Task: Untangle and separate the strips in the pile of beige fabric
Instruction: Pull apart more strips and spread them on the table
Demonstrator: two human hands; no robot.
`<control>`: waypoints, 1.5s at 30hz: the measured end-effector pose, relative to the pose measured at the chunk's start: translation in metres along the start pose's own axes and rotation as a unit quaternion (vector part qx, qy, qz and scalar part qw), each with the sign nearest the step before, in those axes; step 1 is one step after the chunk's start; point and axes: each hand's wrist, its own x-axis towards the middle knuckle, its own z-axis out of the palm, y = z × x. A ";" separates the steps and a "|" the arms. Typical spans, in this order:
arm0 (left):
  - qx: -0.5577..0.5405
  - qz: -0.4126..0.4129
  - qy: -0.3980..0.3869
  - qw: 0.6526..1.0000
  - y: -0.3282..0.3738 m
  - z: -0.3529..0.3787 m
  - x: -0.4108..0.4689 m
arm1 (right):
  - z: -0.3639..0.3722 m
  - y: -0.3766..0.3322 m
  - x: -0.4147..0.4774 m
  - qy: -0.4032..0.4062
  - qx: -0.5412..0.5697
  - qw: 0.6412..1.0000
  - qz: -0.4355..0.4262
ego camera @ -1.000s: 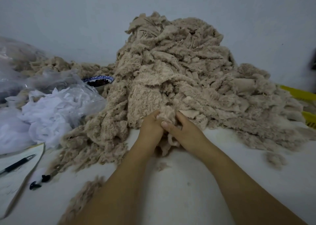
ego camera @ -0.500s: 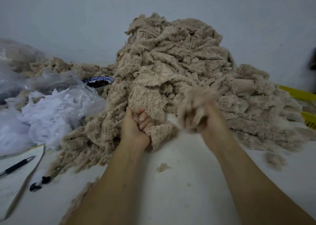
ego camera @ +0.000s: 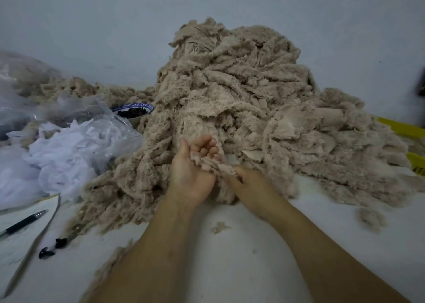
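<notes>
A tall pile of beige fabric strips rises against the wall and spreads over the white table. At its front edge my left hand is turned palm up, fingers loosely curled, with a fuzzy beige strip lying across the palm. My right hand grips the other end of that strip, fingers curled round it. The two hands touch each other just in front of the pile.
A clear plastic bag of white scraps lies at the left, a blue-rimmed bowl behind it. A pen on paper and small black pieces sit at the front left. A yellow crate shows at the right. Loose fluff dots the table.
My right hand, raised with a tuft half a second ago, has come back down to the left hand. My left hand has turned palm up and loosened its fist.
</notes>
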 end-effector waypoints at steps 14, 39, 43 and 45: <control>0.012 -0.015 -0.002 1.000 0.004 0.002 -0.004 | -0.045 0.013 0.009 0.330 0.422 0.823 0.188; 0.050 -0.093 0.123 0.987 -0.009 -0.006 0.009 | -0.020 -0.025 -0.019 -0.164 0.488 0.847 0.137; 0.297 0.043 0.225 0.927 0.000 -0.008 0.007 | -0.019 -0.005 0.001 0.069 0.497 0.839 0.213; 0.484 0.062 0.237 0.840 -0.001 -0.009 0.004 | -0.027 0.000 0.008 0.183 0.478 0.834 0.205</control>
